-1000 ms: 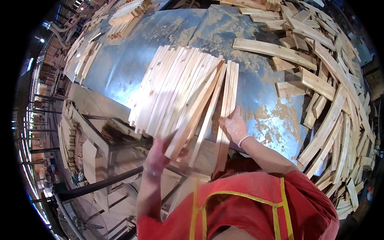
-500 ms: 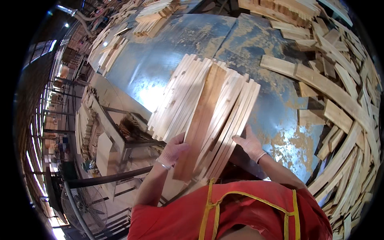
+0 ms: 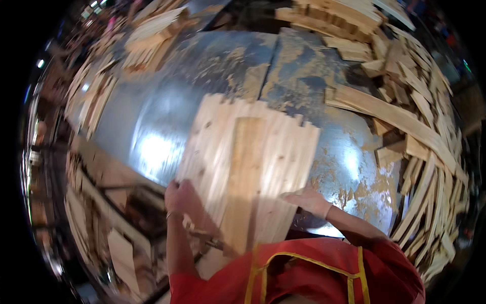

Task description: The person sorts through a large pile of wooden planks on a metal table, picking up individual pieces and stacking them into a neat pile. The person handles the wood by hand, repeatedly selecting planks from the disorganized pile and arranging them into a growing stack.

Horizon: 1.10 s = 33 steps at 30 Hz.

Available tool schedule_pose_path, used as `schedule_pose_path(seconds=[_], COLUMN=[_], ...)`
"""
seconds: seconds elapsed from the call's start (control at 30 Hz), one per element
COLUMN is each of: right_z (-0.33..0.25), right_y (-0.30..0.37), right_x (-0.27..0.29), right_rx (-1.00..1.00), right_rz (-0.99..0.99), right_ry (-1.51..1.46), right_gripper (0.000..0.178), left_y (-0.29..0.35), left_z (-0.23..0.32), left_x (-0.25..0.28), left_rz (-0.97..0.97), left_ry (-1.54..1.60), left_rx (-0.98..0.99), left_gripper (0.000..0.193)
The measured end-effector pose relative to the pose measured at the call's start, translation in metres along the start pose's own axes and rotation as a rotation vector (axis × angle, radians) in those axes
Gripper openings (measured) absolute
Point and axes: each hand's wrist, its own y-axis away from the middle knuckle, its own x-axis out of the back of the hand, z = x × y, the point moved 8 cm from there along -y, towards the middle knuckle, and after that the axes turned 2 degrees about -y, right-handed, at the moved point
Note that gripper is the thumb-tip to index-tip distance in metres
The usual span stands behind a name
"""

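A row of pale wooden strips (image 3: 205, 142) lies side by side in front of me, pressed close together, their far ends uneven. On top of the row rests one darker, yellowish wooden board (image 3: 245, 167), lying lengthwise. My left hand (image 3: 181, 198), in a light glove, is closed on the left edge of the strips near their close end. At the right edge my right hand (image 3: 310, 201), also gloved, grips the strips with its thumb over the top. The fingers below the strips are hidden.
A metal tabletop (image 3: 119, 121) with scattered sawdust lies beneath and beyond. Loose offcuts (image 3: 430, 187) pile up along the right, with a long board (image 3: 390, 114) reaching inward. Stacked strips (image 3: 157, 30) sit at the far left, and a wooden frame (image 3: 109, 202) stands at the near left.
My left hand has gone from beside the darker board to the row's left edge. The gaps between the right-hand strips have closed, and the row has turned more upright in view.
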Motion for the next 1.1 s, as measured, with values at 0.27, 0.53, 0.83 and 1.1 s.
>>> schedule_pose_path(seconds=[0.27, 0.53, 0.83, 1.1], right_z=[-0.105, -0.106, 0.048, 0.177], right_y=[-0.149, -0.027, 0.178, 0.403], right_x=[-0.075, 0.198, 0.303, 0.338], right_rx=[-0.319, 0.026, -0.569, -0.387], right_rz=[0.059, 0.868, 0.378, 1.148], right_ry=[-0.197, 0.420, 0.296, 1.189], right_gripper=[0.075, 0.056, 0.076, 0.055], left_y=[-0.215, -0.078, 0.182, 0.275], left_z=[-0.205, 0.021, 0.202, 0.318], left_x=[0.059, 0.089, -0.137, -0.250], left_rz=[-0.168, 0.238, -0.261, -0.263], left_ry=[0.395, -0.284, -0.045, 0.019], left_rx=[-0.068, -0.377, -0.789, -0.700], left_gripper=[0.066, 0.069, 0.076, 0.093])
